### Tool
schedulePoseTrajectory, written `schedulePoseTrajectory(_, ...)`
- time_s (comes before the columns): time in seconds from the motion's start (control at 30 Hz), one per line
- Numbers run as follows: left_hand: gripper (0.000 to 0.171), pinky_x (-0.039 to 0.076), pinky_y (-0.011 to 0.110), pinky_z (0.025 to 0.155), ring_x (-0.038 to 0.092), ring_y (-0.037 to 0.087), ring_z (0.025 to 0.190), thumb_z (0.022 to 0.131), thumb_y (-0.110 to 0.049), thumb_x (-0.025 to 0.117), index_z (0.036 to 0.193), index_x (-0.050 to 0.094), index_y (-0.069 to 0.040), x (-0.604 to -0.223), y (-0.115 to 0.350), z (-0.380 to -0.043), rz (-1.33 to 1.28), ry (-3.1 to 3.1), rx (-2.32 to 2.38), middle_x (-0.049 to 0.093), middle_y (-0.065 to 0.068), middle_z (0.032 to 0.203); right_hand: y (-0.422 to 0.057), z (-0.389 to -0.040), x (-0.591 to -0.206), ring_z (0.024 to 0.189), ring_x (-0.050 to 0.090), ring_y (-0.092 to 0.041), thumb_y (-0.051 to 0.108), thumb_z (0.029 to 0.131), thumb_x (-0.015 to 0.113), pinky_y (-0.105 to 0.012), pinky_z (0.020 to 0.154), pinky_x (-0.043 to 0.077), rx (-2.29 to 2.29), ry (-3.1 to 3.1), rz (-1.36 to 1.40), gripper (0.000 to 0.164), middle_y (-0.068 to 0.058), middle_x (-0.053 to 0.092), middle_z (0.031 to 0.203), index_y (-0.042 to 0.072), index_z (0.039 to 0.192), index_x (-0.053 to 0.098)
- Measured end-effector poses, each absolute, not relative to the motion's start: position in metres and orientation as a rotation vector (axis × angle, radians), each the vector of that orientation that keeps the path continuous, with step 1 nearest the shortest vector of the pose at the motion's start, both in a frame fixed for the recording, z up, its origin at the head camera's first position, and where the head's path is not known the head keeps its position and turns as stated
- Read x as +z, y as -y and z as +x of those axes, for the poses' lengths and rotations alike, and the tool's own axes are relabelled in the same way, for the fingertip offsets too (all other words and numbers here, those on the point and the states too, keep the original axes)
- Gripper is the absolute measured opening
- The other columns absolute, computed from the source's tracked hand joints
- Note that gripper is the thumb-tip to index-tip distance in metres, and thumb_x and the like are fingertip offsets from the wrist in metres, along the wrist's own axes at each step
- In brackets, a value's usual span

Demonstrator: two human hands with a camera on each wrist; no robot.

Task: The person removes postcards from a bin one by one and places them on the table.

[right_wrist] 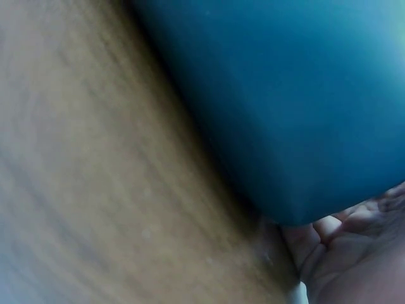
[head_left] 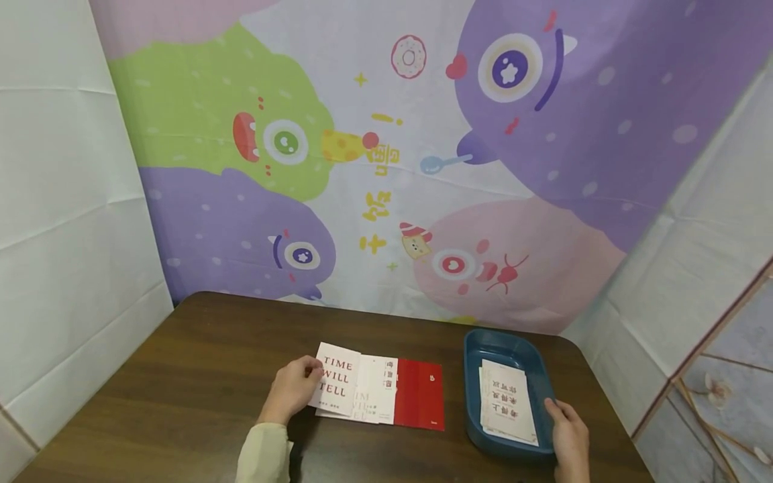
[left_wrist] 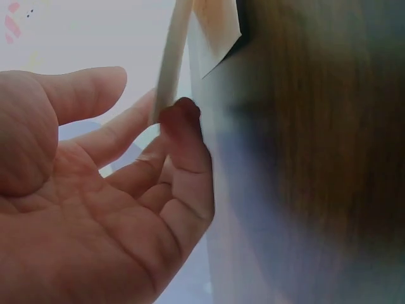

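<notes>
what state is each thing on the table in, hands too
Left hand: holding the TIME WILL TELL card by its edge
TIME WILL TELL card: held, lettering up
White printed cards: overlapping, partly covered
Red card: lying printed side up, partly covered
Blue tray: upright, holding cards
Tray's cards: stacked slightly askew
Right hand: gripping the blue tray's side

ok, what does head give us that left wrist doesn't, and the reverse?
Only head: the blue tray with papers in it, the right hand at its rim, the red card, and the readable TIME WILL TELL print on the white card.

Only left wrist: the palm side of the left hand, close up, with the white card seen nearly edge-on.

Both: the left hand, the white card it holds, and part of the brown table.
</notes>
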State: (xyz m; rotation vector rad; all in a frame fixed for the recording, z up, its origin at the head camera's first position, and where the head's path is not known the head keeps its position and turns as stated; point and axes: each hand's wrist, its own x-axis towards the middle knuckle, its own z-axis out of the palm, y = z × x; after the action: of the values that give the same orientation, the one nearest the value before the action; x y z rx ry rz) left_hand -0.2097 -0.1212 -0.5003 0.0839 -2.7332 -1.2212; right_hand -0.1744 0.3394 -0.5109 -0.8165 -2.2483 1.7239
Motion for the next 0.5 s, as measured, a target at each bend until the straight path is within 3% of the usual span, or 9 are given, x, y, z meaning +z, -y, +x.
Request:
schedulePoseTrajectory(0.13,0.020,0.049,0.056,0.078,0.061,0.033,0.086,0.092,-0.014,0.061,0.103,0.069,0.000,-0.5010,0.1214,-0.2090,0.087,2.770,-1.156,0.070,0.019,0.102,-0.3386,-0.1753,-0.5111,0.138,0.019,-0.053,0.047,0.099,0.045,-0.066,0.112,0.013,1.724,2.232,-0.835,0.071,-0.037,0.026,0.151,-0.009,0.142,0.035)
schedulePoseTrajectory(0.5,0.030,0.050,0.054,0.069,0.059,0.034,0.082,0.076,-0.001,0.068,0.105,0.068,-0.004,-0.5058,0.1221,-0.2095,0.086,2.854,-1.004,0.064,0.022,0.105,-0.3388,-0.1758,-0.5105,0.139,0.018,-0.054,0.049,0.098,0.045,-0.066,0.112,0.013,1.737,2.232,-0.858,0.074,-0.037,0.024,0.152,-0.009,0.144,0.032)
